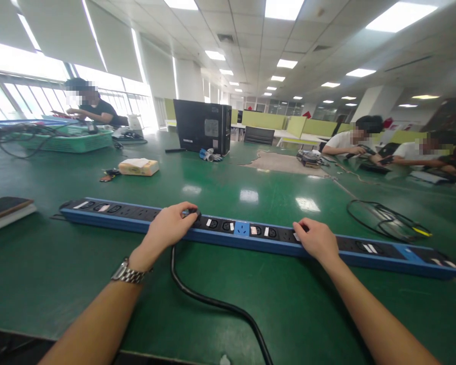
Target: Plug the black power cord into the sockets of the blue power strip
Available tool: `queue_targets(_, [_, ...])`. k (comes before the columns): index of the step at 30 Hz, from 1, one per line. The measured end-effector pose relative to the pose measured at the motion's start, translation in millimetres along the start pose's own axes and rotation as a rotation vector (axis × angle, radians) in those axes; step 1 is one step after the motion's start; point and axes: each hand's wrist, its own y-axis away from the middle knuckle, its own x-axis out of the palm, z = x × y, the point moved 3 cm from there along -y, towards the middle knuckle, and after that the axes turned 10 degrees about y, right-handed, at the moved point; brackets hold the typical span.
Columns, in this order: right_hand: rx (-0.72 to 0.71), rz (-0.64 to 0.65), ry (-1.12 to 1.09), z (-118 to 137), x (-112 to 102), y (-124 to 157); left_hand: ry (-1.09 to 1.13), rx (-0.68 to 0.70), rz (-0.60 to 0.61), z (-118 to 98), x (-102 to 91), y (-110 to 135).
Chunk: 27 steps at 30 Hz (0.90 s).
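A long blue power strip [251,234] with black sockets lies across the green table [220,284] in front of me. My left hand [169,228], with a metal watch on its wrist, is closed on a black plug [193,213] at a socket near the strip's middle. The plug's black cable [213,301] runs from under that hand toward the table's near edge. My right hand [316,239] presses palm-down on the strip further right and holds nothing.
A black computer tower [202,125] stands at the far middle. Nearby are a tissue pack [139,166], a green basket [66,139] with cables, a coiled black cable [387,219] at the right and a flat pad [3,209] at the left. Other people sit at the left and right.
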Motion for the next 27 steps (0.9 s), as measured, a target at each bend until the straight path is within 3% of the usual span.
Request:
queue_targets(10, [-0.002, 0.004, 0.001, 0, 0, 1, -0.418, 0.003, 0.103, -25, 1.0, 0])
queue_targets(17, [-0.009, -0.01, -0.004, 0, 0, 2, -0.402, 0.001, 0.075, -27, 9.0, 6])
queue_targets(21, [-0.004, -0.006, -0.003, 1, -1, 2, -0.13, -0.008, 0.051, -13, 11.8, 2])
queue_targets(24, [-0.006, -0.004, -0.006, 1, -1, 2, 0.337, -0.053, 0.018, -5, 10.0, 0])
queue_targets(27, [-0.01, -0.002, -0.004, 2, -1, 1, 0.737, -0.032, -0.109, -14, 3.5, 1])
